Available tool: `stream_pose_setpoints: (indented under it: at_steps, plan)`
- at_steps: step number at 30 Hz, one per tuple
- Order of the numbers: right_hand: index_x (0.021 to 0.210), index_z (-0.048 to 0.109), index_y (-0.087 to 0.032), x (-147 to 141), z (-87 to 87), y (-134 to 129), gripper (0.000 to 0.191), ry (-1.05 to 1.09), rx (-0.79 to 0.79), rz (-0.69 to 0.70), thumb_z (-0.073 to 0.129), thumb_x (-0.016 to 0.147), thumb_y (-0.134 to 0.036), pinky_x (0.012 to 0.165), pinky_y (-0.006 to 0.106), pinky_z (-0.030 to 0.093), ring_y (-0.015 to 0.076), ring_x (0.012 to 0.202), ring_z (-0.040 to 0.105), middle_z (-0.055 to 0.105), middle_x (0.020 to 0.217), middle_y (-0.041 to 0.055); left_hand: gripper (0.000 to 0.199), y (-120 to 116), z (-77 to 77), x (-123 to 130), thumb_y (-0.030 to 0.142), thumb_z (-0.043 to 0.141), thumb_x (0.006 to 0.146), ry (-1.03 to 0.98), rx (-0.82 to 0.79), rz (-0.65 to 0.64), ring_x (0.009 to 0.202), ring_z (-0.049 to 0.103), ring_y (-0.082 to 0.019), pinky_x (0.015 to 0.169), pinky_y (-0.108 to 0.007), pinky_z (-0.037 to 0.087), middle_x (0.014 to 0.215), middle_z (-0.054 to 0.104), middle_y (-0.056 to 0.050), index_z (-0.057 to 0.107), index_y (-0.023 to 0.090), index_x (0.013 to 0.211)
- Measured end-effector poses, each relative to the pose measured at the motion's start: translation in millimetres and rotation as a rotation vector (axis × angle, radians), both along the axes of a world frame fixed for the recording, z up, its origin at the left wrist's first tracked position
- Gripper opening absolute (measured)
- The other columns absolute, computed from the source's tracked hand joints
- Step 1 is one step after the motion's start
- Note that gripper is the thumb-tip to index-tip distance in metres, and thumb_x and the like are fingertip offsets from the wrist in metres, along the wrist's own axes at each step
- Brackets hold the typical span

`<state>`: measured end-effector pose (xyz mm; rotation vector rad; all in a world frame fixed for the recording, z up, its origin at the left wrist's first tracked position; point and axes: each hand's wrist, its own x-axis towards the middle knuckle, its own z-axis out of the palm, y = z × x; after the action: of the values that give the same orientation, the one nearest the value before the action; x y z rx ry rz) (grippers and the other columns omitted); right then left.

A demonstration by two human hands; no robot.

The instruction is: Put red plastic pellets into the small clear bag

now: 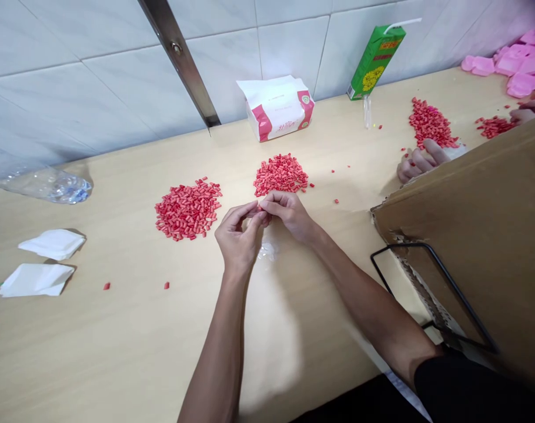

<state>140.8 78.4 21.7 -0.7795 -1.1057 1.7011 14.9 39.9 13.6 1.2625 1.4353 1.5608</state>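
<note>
My left hand (240, 236) and my right hand (289, 214) meet at their fingertips over the table. A small red piece (259, 208) shows between them, pinched by my right thumb and finger. The left fingers are pressed together at the same spot; whatever they hold is too small to make out. Just behind my right hand lies a pile of red pieces (280, 173). Another red pile (189, 210) lies to the left of my left hand. Below the hands, small clear bits (266, 251) rest on the table.
Along the wall stand a tissue pack (280, 111) and a green drink carton (375, 64). A plastic bottle (51, 183) and folded white tissues (53, 244) lie left. A cardboard box (470, 235) blocks the right, with another person's hand (421, 161) behind it.
</note>
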Motion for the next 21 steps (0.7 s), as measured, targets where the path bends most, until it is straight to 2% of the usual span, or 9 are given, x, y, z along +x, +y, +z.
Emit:
stream_pose_setpoints:
  at_steps: [2, 5, 9, 12, 14, 17, 19, 21]
  plan:
    - [0.066, 0.06, -0.015, 1, 2.1, 0, 0.04, 0.01, 0.001, -0.003, 0.077, 0.072, -0.051, 0.058, 0.025, 0.048, 0.0107, 0.057, 0.054, 0.06, 0.061, 0.0, 0.026, -1, 0.5, -3, 0.026, 0.078, 0.073, 0.038, 0.012, -0.05, 0.082, 0.066, -0.015, 0.08, -0.029, 0.056, 0.09, 0.069, -0.004, 0.076, 0.02, 0.099]
    - [0.068, 0.062, -0.015, 3, 4.9, 0, 0.038, 0.014, 0.005, 0.009, 0.078, 0.071, -0.05, 0.058, 0.025, 0.047, 0.0106, 0.057, 0.055, 0.061, 0.063, 0.0002, 0.023, -2, 0.8, -6, 0.025, 0.076, 0.076, 0.092, 0.057, -0.075, 0.086, 0.066, -0.015, 0.082, -0.028, 0.055, 0.092, 0.069, -0.004, 0.076, 0.02, 0.099]
    - [0.068, 0.063, -0.015, 5, 6.0, 1, 0.04, -0.012, 0.013, 0.043, 0.078, 0.071, -0.053, 0.059, 0.025, 0.048, 0.0113, 0.059, 0.055, 0.062, 0.064, 0.0004, 0.023, -1, 0.2, -5, 0.027, 0.074, 0.078, 0.143, 0.053, -0.074, 0.086, 0.066, -0.016, 0.082, -0.029, 0.054, 0.092, 0.069, -0.004, 0.076, 0.021, 0.1]
    - [0.073, 0.064, -0.015, 5, 3.0, 1, 0.043, -0.032, 0.018, 0.087, 0.074, 0.073, -0.057, 0.061, 0.026, 0.048, 0.0122, 0.06, 0.057, 0.063, 0.066, 0.0017, 0.017, 0, 1.4, -7, 0.028, 0.074, 0.079, 0.202, 0.081, -0.038, 0.086, 0.064, -0.016, 0.08, -0.029, 0.053, 0.089, 0.068, -0.004, 0.076, 0.02, 0.094]
    - [0.078, 0.064, -0.015, 4, -0.7, 2, 0.045, -0.042, -0.009, 0.035, 0.069, 0.076, -0.06, 0.057, 0.025, 0.045, 0.0118, 0.057, 0.055, 0.063, 0.064, 0.0017, 0.015, 1, 3.6, -14, 0.027, 0.074, 0.079, 0.265, 0.125, 0.116, 0.082, 0.062, -0.015, 0.078, -0.029, 0.052, 0.089, 0.067, -0.004, 0.075, 0.019, 0.092]
    - [0.077, 0.06, -0.017, 4, -6.7, 5, 0.043, -0.079, -0.05, -0.221, 0.063, 0.081, -0.06, 0.047, 0.024, 0.035, 0.0103, 0.048, 0.045, 0.054, 0.055, -0.0012, 0.015, 2, 7.2, -33, 0.024, 0.072, 0.081, 0.345, 0.12, 0.446, 0.082, 0.058, -0.016, 0.08, -0.032, 0.05, 0.091, 0.062, -0.004, 0.073, 0.02, 0.096]
    - [0.071, 0.055, -0.018, 5, -9.8, 6, 0.04, -0.161, -0.003, -0.422, 0.059, 0.085, -0.055, 0.047, 0.025, 0.03, 0.0102, 0.047, 0.039, 0.046, 0.052, -0.003, 0.016, 3, 8.4, -48, 0.023, 0.071, 0.082, 0.395, 0.043, 0.562, 0.093, 0.056, -0.02, 0.089, -0.038, 0.047, 0.095, 0.059, -0.005, 0.072, 0.023, 0.098]
    - [0.067, 0.051, -0.019, 8, -12.3, 7, 0.037, -0.352, 0.112, -0.562, 0.057, 0.089, -0.048, 0.052, 0.026, 0.031, 0.011, 0.05, 0.038, 0.044, 0.054, -0.0029, 0.026, 3, 8.2, -60, 0.021, 0.075, 0.078, 0.489, -0.035, 0.644, 0.111, 0.049, -0.028, 0.103, -0.047, 0.037, 0.105, 0.058, -0.007, 0.072, 0.024, 0.104]
